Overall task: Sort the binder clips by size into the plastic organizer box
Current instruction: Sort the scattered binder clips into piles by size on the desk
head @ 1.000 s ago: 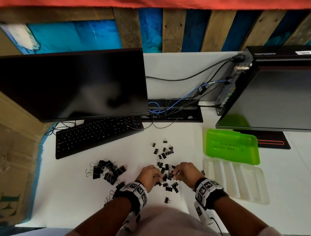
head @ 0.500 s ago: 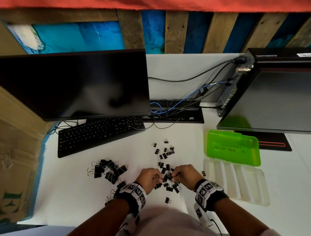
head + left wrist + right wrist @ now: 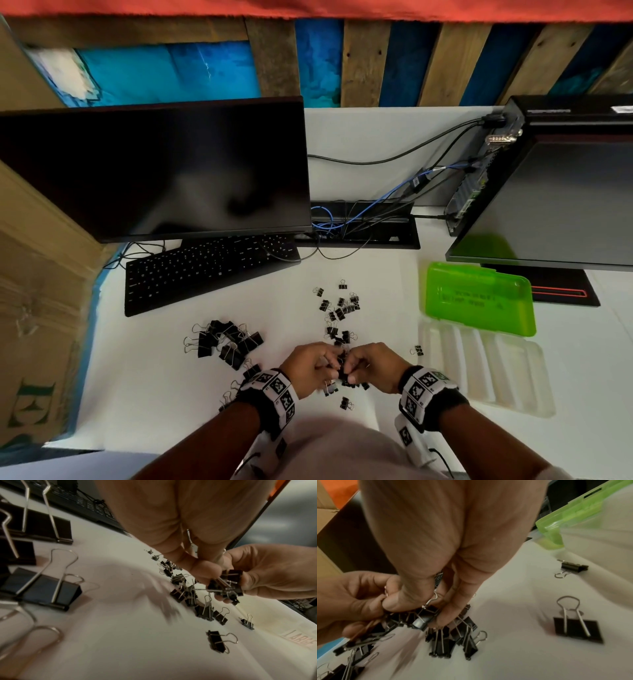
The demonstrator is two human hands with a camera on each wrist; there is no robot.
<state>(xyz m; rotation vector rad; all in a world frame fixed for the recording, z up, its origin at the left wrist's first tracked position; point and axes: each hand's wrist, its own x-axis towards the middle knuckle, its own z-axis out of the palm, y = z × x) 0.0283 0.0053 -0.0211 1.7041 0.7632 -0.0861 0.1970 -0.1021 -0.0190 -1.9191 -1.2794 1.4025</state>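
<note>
- While both hands meet over the small clips, the left hand (image 3: 310,365) and right hand (image 3: 371,368) have their fingers curled round a shared clump of small binder clips (image 3: 228,585), held just above the counter (image 3: 164,394).
- In the right wrist view the right thumb and forefinger pinch 1 clip by its black body, its wire handle pointing up between them; the left fingers (image 3: 359,599) close on the rest of the clump from the side.
- The organizer box (image 3: 486,370) lies to the right of the hands, near the right hand and well apart from the left, so I judge the right hand the one to carry. Its compartments run as long channels away from the person, and its green lid (image 3: 479,298) lies open on the far side.
- The compartments look bare, so sorting seems hardly begun.
- More small clips (image 3: 339,308) trail away from the hands toward the far side; the large binder clips (image 3: 226,341) sit in a heap to the left, near the left wrist.
- How many clips are in the clump I cannot tell; fingers cover much of it and the wrist views are blurred. Whether they are hooked together is also unclear.
- A printed label on the counter is cut off, reading only "LARGE" in part.
</note>
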